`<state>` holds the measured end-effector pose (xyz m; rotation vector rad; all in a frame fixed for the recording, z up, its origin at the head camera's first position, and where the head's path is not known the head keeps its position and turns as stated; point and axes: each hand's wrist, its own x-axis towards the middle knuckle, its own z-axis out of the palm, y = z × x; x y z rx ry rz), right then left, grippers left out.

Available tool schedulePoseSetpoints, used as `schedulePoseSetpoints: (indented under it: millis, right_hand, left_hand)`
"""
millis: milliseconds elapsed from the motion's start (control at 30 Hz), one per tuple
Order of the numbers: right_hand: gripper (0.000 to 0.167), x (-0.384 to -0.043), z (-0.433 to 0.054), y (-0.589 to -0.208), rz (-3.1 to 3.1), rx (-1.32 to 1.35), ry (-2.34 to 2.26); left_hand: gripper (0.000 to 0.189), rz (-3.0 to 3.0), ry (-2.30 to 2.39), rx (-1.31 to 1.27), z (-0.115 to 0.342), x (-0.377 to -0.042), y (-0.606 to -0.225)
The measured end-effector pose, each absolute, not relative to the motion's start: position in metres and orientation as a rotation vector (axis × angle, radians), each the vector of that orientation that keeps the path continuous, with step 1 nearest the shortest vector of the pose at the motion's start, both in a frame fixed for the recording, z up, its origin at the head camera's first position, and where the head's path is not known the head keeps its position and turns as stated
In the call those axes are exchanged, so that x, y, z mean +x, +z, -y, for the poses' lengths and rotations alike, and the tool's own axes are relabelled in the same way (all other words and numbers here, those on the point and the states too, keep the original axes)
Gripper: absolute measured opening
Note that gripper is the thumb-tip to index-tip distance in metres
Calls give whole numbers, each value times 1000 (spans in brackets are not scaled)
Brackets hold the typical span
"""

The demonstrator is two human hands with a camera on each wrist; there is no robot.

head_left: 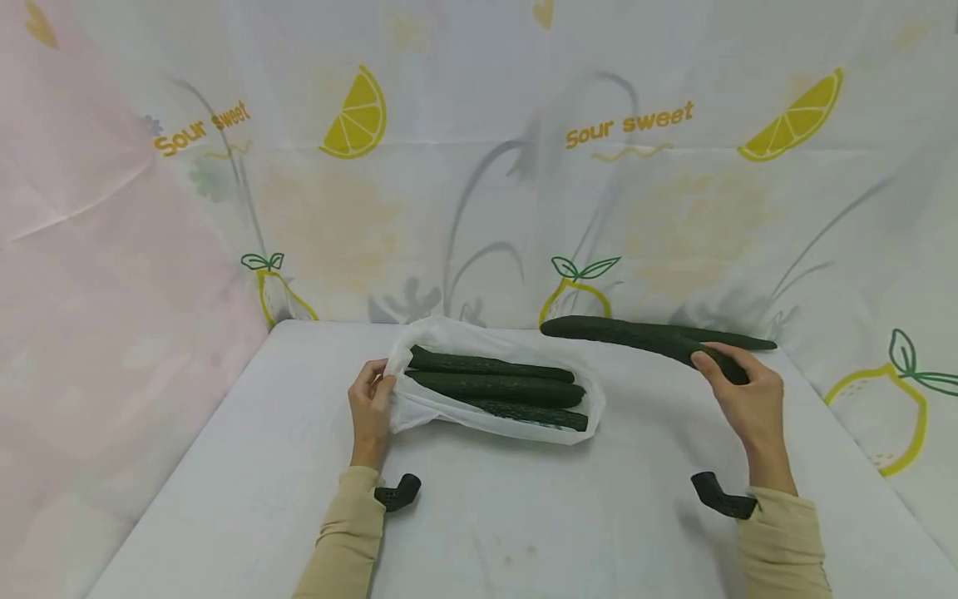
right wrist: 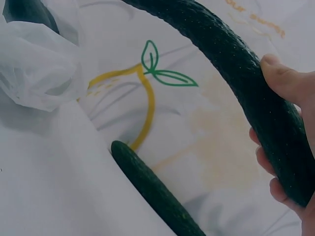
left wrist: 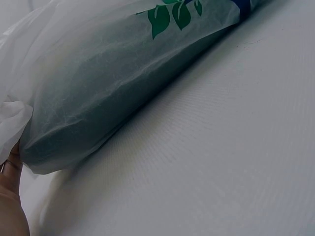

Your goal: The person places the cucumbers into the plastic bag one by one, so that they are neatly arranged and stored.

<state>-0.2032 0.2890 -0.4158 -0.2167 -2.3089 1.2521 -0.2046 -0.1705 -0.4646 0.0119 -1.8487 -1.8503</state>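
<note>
A white translucent plastic bag (head_left: 490,333) lies on the table with its opening facing up, and several dark green cucumbers (head_left: 494,388) lie side by side in it. At the bag's left end, my left hand (head_left: 370,408) pinches the edge of the plastic. Green leaf printing shows on the bag (left wrist: 118,64) in the left wrist view. My right hand (head_left: 752,403) grips one end of a long cucumber (head_left: 636,334), raised above the table and pointing left toward the bag. Another cucumber (right wrist: 147,184) lies behind it at the table's back edge, partly hidden in the head view.
A white cloth covers the table (head_left: 509,516). Behind it hangs a pale curtain (head_left: 464,200) printed with lemons and lettering, close against the back edge. A black wrist mount (head_left: 399,492) sits on the left forearm and another mount (head_left: 722,497) on the right.
</note>
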Motion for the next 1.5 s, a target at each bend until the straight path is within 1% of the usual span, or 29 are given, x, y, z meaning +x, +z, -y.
schedulePoseSetpoints:
  millis: [367,700,1167,1500]
  right_hand:
    - [34,-201,-266,-410,2338,-32,1182]
    - [35,-205,-242,-416,2360,111,1122]
    - [38,-202,-196,-429,2388,222,1110]
    - [38,-205,-174,-435,2387,295,1108]
  left_hand:
    - [22,1869,-1844,39,171,-204,-465]
    - [22,1868,-1839,20,171,-205,-465]
    - [21,1859,-1839,41,173,-201,-467]
    - [21,1829,-1865,19,171,-206,-469]
